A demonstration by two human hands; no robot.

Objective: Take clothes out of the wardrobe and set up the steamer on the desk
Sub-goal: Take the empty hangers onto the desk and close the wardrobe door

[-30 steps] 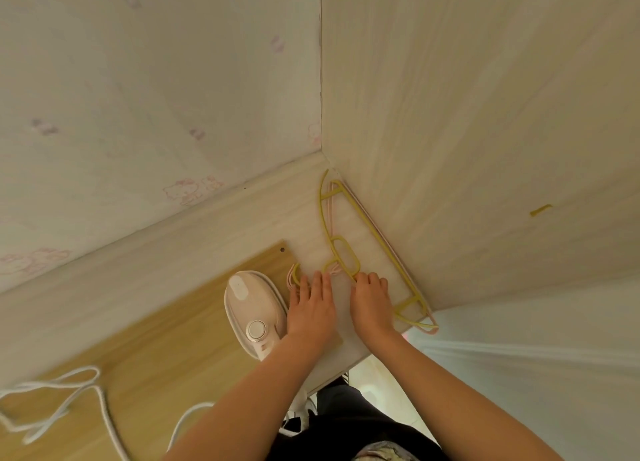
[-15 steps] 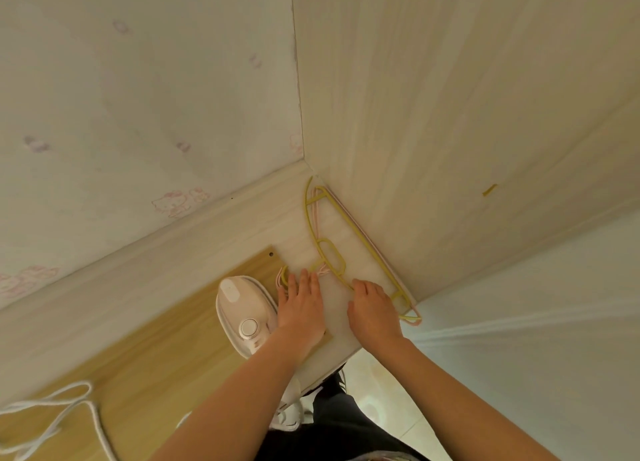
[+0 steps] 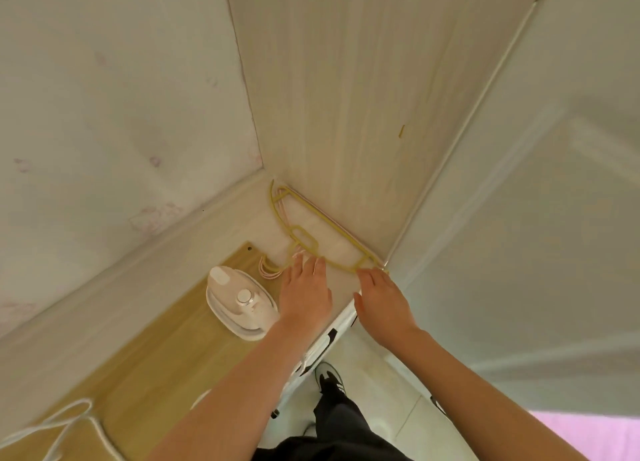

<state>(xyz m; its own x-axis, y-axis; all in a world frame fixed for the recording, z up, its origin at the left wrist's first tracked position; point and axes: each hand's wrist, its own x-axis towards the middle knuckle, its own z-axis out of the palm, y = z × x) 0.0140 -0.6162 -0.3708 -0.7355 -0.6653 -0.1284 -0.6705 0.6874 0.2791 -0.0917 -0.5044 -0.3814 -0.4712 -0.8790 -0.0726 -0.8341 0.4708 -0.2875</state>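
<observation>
A white handheld steamer (image 3: 240, 304) lies on the wooden desk (image 3: 145, 367). To its right, a white garment (image 3: 332, 252) is spread over the desk's corner. A yellow hanger (image 3: 304, 238) and pink hangers (image 3: 268, 270) rest on it, against the wardrobe's wooden side panel (image 3: 346, 114). My left hand (image 3: 304, 294) lies flat on the garment, fingers apart, fingertips touching the yellow hanger. My right hand (image 3: 384, 304) rests palm down at the garment's right edge, fingertips at the hanger's end. Neither hand grips anything.
A white power cord (image 3: 65, 422) loops over the desk at the lower left. The wall (image 3: 114, 107) rises behind the desk. A white door panel (image 3: 536, 235) stands at the right. Below the desk edge are my dark trousers and a shoe (image 3: 330, 377) on pale floor tiles.
My right hand has slid back toward the desk's edge, off the hanger's middle. My left hand stays flat on the garment. The camera has turned, showing more of the door and floor.
</observation>
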